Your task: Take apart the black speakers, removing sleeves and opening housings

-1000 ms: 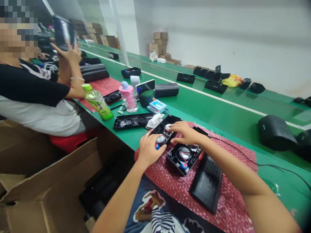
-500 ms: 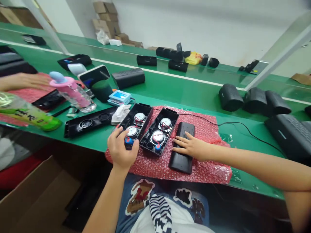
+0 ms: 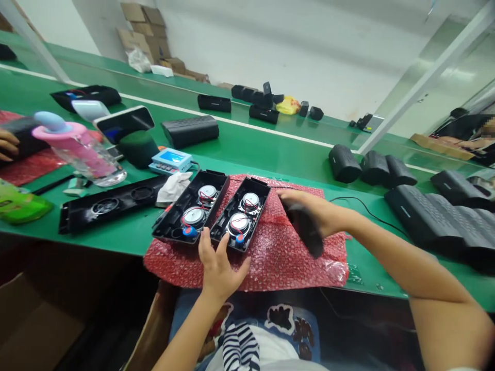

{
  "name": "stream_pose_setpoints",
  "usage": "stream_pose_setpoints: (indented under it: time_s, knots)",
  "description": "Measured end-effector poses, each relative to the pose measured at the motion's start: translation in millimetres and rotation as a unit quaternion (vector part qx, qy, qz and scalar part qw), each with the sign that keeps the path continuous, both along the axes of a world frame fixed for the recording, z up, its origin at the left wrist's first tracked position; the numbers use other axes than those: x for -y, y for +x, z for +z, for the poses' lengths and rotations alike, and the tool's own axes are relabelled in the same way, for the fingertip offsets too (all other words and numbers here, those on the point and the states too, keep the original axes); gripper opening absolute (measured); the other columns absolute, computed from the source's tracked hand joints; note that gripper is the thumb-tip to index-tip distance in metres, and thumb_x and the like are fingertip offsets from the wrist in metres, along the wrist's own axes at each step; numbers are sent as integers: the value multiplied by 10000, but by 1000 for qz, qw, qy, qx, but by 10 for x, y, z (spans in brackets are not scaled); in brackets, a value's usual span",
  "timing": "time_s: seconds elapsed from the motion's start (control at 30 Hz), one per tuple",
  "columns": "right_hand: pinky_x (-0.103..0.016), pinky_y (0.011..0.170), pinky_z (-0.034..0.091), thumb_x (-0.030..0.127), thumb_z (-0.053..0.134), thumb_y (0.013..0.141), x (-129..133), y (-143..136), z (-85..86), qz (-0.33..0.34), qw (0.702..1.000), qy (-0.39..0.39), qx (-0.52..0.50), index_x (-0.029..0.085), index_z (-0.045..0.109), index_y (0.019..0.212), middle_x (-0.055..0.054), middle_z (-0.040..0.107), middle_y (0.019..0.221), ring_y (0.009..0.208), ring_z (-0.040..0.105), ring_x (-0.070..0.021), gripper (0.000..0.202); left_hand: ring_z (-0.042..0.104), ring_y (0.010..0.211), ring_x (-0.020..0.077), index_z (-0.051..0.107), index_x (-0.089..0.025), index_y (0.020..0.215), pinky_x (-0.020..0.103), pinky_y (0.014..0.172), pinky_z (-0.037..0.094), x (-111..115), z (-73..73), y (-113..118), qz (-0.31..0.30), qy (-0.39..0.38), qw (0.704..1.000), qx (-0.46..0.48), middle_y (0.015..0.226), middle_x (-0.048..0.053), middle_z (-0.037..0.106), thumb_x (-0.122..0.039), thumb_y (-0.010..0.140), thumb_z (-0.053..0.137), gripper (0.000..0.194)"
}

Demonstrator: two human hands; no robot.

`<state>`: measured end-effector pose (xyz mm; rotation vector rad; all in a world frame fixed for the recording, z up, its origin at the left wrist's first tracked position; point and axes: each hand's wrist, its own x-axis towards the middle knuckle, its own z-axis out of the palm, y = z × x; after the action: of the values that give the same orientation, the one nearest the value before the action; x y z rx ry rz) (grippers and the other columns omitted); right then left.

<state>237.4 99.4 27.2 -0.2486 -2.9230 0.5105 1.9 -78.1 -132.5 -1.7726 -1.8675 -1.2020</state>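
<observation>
Two open black speaker housings lie side by side on red bubble wrap (image 3: 270, 257): the left housing (image 3: 193, 206) and the right housing (image 3: 242, 214), each showing round silver drivers, red wires and a blue-and-red plug. My left hand (image 3: 221, 265) has its fingers spread at the near end of the right housing and holds nothing. To the right, my right hand (image 3: 319, 208) grips a black cover (image 3: 307, 229), tilted and blurred by motion above the wrap.
A black panel (image 3: 112, 206), white tissue (image 3: 173, 188), blue device (image 3: 170, 161) and pink-topped bottle (image 3: 83, 152) stand on the left. Finished-looking black speakers (image 3: 429, 216) line the right. A cable crosses the green table (image 3: 371, 257). Another person's hand (image 3: 7, 144) is at far left.
My right hand has gripped the black cover and lifted it off the wrap, tilting it. My left hand moved from the left housing to the right one. The view has shifted rightward.
</observation>
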Motion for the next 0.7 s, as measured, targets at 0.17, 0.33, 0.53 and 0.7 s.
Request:
stream_pose_setpoints:
  time_s: [0.17,0.33,0.53,0.7]
  knots:
    - [-580,1023,450,747,613,681,-88,314,384,-112,971,-111,-177,274,171,1487,-162,355,1502,1339,441,-363,1033,243,1416,469,406,-242,1388,633,1082,320,-66,11,-13,9,-7,1000,-1,1555,222,107,-355,756,727,718]
    - [-572,1015,434,841,521,667,-145,153,428,-117,966,-152,-176,284,22,1476,-194,276,1523,1383,398,-335,1102,366,1326,433,597,-270,1235,600,1058,376,-97,80,-33,25,-2,1000,11,1489,165,219,-353,728,752,537]
    - [-525,1073,424,738,658,661,-251,-172,577,-46,986,-94,-127,268,144,1499,-160,359,1492,1347,435,-330,1090,401,1283,421,674,-204,1117,587,1051,389,-68,112,32,33,-4,998,46,1436,186,279,-341,740,727,405]
    - [-547,1132,334,288,731,663,-255,-722,537,47,993,108,0,154,310,1470,-189,427,1452,1349,412,-366,920,390,1300,418,699,-186,1017,577,1053,393,-52,155,75,30,-22,995,95,1420,177,277,-309,715,733,327]
